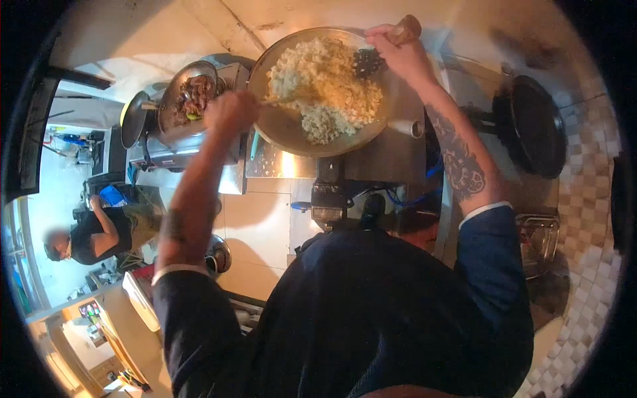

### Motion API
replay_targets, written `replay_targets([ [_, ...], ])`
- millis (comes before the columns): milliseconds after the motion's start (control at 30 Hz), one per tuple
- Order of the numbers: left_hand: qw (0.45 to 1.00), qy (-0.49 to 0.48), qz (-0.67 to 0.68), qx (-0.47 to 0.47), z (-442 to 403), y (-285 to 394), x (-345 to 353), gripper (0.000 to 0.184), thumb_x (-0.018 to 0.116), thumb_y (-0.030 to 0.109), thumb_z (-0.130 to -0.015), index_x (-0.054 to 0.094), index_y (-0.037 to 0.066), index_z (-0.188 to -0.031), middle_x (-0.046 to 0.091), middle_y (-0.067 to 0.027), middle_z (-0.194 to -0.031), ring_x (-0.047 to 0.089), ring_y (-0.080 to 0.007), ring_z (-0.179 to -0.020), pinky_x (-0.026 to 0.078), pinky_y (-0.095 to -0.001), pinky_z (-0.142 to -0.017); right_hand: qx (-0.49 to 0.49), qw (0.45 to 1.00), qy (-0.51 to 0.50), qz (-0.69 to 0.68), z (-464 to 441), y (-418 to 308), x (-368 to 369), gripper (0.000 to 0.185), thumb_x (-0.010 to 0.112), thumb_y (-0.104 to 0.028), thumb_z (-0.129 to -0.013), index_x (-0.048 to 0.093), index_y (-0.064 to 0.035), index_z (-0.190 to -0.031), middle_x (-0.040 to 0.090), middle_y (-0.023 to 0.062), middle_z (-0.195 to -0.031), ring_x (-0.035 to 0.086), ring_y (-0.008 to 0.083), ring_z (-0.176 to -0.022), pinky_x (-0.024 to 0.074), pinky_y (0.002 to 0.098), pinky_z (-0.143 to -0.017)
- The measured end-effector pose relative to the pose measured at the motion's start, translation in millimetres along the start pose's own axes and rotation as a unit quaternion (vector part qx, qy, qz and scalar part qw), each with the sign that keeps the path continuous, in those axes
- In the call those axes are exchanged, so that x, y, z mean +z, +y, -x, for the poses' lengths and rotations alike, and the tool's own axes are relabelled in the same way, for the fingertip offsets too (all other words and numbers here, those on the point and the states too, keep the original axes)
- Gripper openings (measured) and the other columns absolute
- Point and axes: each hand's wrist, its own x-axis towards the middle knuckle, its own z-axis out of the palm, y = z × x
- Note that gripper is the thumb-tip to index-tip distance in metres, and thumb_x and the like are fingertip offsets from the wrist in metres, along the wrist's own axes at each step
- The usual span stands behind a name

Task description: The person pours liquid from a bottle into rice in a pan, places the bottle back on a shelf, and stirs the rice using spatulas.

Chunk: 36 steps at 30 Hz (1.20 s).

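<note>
A wide pan (318, 148) in front of me holds a heap of rice (325, 86), part pale, part yellow-orange. My right hand (401, 53) is closed around a spatula with a wooden handle (409, 28); its dark slotted blade (368, 63) lies at the rice's right edge. Over the pan's left rim, my left hand (232, 113) is closed, slightly blurred, on a thin light-coloured utensil (279, 100) that reaches into the rice. The utensil's far end is hidden or too blurred to name. The pan's handle (405, 128) points right, with neither hand on it.
Left of the pan stands a smaller pan (174, 109) of browned food, with a dark pan (135, 119) beyond it. A large black pan (529, 126) is at the right. A wire rack (537, 245) sits lower right. Another person (99, 229) stands far left near a blue item (114, 195).
</note>
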Motion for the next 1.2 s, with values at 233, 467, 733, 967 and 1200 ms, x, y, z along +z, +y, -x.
replay_targets([
  [233,0.994,0.031,0.101,-0.002,17,32,16,0.034,0.063,0.048,-0.093,0.076,0.028,-0.117,0.075,-0.0141,-0.107,0.072,-0.0358,-0.1,0.057,-0.046,-0.087,-0.08,0.997,-0.015,0.019,19,-32,-1,0.018,0.065,-0.022,-0.098,0.077,-0.0097,-0.103,0.078,0.0048,-0.097,0.074,0.0195,-0.09,0.0573,0.0329,-0.078],
  [467,0.994,0.065,0.085,0.012,30,12,-25,0.034,0.061,0.047,-0.095,0.076,0.027,-0.117,0.075,-0.0141,-0.108,0.072,-0.036,-0.1,0.057,-0.0473,-0.086,-0.119,0.992,-0.029,0.014,39,-108,-37,0.02,0.06,-0.012,-0.099,0.076,-0.0043,-0.108,0.079,0.0051,-0.1,0.073,0.014,-0.097,0.0554,0.0278,-0.086],
  [733,0.965,0.252,0.063,0.026,52,-6,-36,0.026,0.06,0.036,-0.097,0.076,0.025,-0.114,0.075,-0.0133,-0.1,0.072,-0.0389,-0.089,0.058,-0.0497,-0.076,-0.149,0.988,0.046,0.014,56,-103,-37,0.017,0.064,-0.014,-0.097,0.077,-0.0088,-0.106,0.077,0.0069,-0.098,0.074,0.0194,-0.089,0.0563,0.0325,-0.079],
  [967,0.961,0.276,0.019,0.024,48,-34,-23,0.026,0.06,0.036,-0.097,0.075,0.025,-0.115,0.074,-0.013,-0.093,0.072,-0.0374,-0.085,0.058,-0.0486,-0.075,-0.11,0.99,0.025,0.089,59,-94,-43,0.021,0.06,-0.018,-0.099,0.077,-0.012,-0.111,0.076,0.0083,-0.099,0.073,0.0211,-0.088,0.0556,0.0329,-0.079],
  [1200,0.963,0.241,-0.079,0.091,48,-39,-94,0.027,0.054,0.021,-0.094,0.075,0.004,-0.097,0.074,-0.0204,-0.089,0.074,-0.0393,-0.086,0.06,-0.0493,-0.079,-0.162,0.966,-0.006,0.2,37,-55,-40,0.018,0.063,-0.021,-0.098,0.077,-0.0151,-0.107,0.076,0.0072,-0.097,0.072,0.0243,-0.086,0.0551,0.0353,-0.078],
])
